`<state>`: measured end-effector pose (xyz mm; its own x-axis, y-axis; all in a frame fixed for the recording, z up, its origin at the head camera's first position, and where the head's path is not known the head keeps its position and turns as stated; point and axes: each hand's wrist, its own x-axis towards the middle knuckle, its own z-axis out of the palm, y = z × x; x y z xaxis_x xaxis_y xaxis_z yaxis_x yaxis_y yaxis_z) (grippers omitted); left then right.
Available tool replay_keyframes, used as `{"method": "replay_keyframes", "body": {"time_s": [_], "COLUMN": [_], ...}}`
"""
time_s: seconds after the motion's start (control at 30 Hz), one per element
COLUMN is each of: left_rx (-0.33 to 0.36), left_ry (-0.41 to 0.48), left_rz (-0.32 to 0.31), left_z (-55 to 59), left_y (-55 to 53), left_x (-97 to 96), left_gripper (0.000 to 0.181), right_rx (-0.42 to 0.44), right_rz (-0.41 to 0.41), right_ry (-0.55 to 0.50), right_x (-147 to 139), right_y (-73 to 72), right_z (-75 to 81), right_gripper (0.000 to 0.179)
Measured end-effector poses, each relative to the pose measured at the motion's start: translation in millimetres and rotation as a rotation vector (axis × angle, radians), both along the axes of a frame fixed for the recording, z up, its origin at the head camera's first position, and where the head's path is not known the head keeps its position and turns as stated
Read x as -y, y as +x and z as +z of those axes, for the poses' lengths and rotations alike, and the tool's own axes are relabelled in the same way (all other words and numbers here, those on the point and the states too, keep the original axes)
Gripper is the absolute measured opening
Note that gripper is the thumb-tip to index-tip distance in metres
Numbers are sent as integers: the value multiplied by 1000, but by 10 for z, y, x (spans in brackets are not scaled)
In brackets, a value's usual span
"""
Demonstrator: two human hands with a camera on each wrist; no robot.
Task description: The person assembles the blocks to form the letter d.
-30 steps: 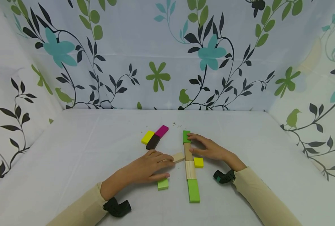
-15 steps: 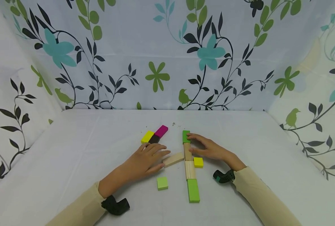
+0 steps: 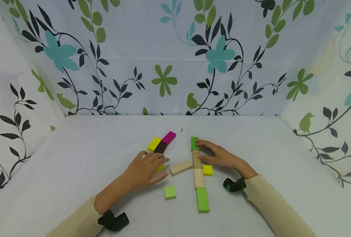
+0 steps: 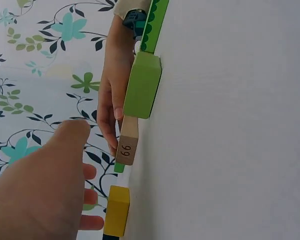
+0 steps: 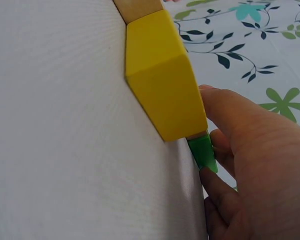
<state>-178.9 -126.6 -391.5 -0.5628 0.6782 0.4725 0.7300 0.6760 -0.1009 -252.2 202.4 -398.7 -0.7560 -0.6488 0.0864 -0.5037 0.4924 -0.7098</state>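
My left hand (image 3: 145, 168) hovers, fingers loosely bent and holding nothing, over a yellow block (image 3: 160, 168) it partly hides. To its right a wooden block (image 3: 181, 167) lies slanted, one end against a straight row. That row runs from a green block (image 3: 194, 142) at the far end through two wooden blocks (image 3: 199, 178) to a longer green block (image 3: 203, 200). My right hand (image 3: 221, 155) rests at the row's far part, forefinger touching the far green block, thumb against the wooden block behind it. Beside the row sits another yellow block (image 3: 207, 170).
A light green block (image 3: 170, 192) lies alone in front of the slanted block. Farther back, a yellow block (image 3: 154, 144), a dark brown block (image 3: 160, 147) and a magenta block (image 3: 169, 137) lie together. A patterned cloth (image 3: 128, 59) stands behind the white tabletop (image 3: 240, 131).
My left hand has let go of the slanted wooden block and moved left, uncovering it and the light green block. A yellow block now shows beneath the hand. My right hand stays put.
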Motion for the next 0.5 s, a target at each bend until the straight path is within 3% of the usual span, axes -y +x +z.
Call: {"method": "replay_keyframes", "body": {"time_s": [0.2, 0.5], "left_rx": [89, 72], "left_ry": [-90, -165], "left_rz": [21, 28], "left_z": [72, 82], "left_y": [182, 273], "left_x": [4, 13], "left_gripper": [54, 44], "right_rx": [4, 11], "right_rz": [-3, -10], "right_ry": [5, 7], "right_x": [7, 10], "right_y": [-2, 4], "right_z": [12, 5], "right_gripper": [52, 53]}}
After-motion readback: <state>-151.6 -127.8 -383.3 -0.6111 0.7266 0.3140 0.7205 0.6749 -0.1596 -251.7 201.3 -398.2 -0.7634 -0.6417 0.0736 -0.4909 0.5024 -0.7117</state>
